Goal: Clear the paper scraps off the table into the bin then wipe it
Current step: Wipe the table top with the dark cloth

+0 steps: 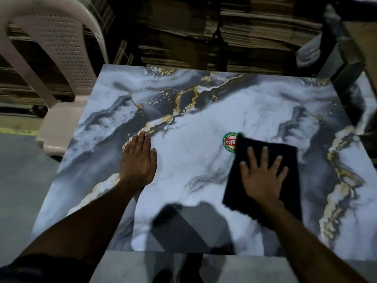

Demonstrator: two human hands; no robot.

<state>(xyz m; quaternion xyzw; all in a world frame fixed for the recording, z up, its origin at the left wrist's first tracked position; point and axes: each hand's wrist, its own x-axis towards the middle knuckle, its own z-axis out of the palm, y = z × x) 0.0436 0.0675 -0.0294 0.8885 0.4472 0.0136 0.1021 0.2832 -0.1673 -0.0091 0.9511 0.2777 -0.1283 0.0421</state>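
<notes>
Dim, soft-focused wide-angle view (edges bowed), a dark shadow falling across the table's (204, 111) near edge.

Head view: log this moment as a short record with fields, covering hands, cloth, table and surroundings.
left hand: left hand flat on the marble-patterned table, fingers straight
right hand: right hand spread, pressing the dark rectangular cloth
cloth: flat on the table, partly covering a round green and red sticker
paper scraps: none visible
behind table: pale plastic chair, stacked cardboard
</notes>
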